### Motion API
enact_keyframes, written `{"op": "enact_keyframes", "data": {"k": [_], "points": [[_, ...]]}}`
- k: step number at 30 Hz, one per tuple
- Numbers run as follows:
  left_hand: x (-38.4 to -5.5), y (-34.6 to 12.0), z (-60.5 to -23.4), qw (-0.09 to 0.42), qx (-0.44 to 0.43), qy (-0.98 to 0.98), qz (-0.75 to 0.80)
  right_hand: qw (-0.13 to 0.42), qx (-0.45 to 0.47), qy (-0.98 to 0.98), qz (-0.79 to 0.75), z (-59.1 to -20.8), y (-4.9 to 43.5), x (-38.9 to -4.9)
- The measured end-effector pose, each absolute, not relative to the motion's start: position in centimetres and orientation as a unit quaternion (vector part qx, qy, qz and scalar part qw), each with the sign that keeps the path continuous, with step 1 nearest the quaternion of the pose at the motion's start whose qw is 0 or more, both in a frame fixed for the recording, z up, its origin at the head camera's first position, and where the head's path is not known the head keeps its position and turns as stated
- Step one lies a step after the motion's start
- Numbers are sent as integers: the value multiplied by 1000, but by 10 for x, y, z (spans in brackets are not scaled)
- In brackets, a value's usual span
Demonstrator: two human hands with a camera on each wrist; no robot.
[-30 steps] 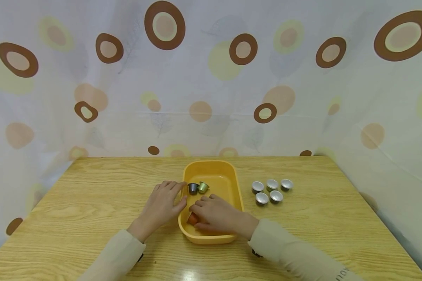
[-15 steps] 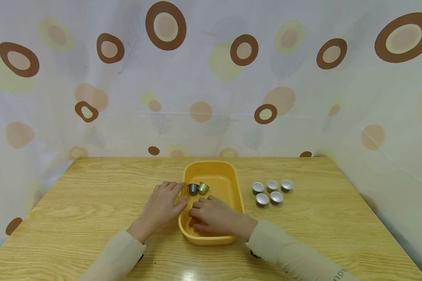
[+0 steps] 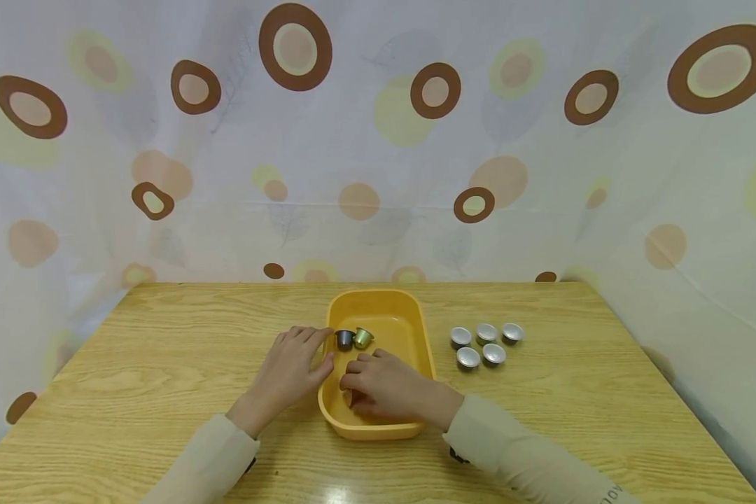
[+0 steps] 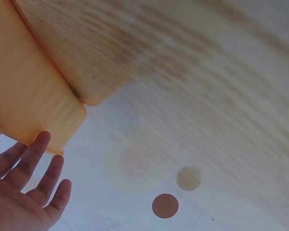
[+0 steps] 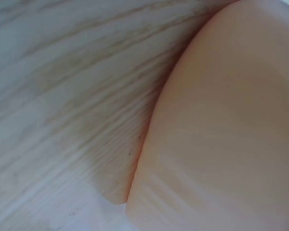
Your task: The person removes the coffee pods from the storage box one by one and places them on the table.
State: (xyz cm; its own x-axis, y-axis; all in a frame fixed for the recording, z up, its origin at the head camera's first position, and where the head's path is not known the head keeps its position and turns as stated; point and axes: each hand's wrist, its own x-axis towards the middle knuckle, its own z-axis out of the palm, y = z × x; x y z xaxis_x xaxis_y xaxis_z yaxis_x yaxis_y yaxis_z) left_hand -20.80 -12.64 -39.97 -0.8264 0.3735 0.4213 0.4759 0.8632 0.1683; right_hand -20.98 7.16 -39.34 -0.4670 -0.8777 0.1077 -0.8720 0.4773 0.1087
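Observation:
An orange-yellow plastic tub (image 3: 378, 432) stands on the wooden table. Down inside its near part, my right hand (image 3: 387, 386) pinches an orange-brown coffee capsule (image 3: 353, 398), mostly hidden by the fingers. My left hand (image 3: 290, 365) rests at the tub's left rim with relaxed, spread fingers; in the left wrist view those fingers (image 4: 38, 144) lie against the tub wall (image 4: 33, 77). Farther back in the tub, a dark coffee capsule (image 3: 344, 340) and a green coffee capsule (image 3: 362, 339) lie side by side. Only the tub's outer wall (image 5: 221, 125) and table show in the right wrist view.
Right of the tub, several coffee capsules (image 3: 468, 358) stand on the table with silver lids up, in two loose rows. A patterned curtain (image 3: 359, 231) hangs behind the table's (image 3: 183, 336) far edge and along its sides.
My right hand's fingers have closed around the orange-brown capsule, which showed more openly a second ago and is now turned and mostly covered. The left hand has stayed at the rim.

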Motion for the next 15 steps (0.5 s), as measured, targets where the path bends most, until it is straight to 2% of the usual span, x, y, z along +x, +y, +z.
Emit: {"op": "enact_keyframes", "data": {"k": [15], "points": [[-207, -126, -398, 186, -220, -948, -133, 84, 516, -852, -21, -391, 70, -207]]}}
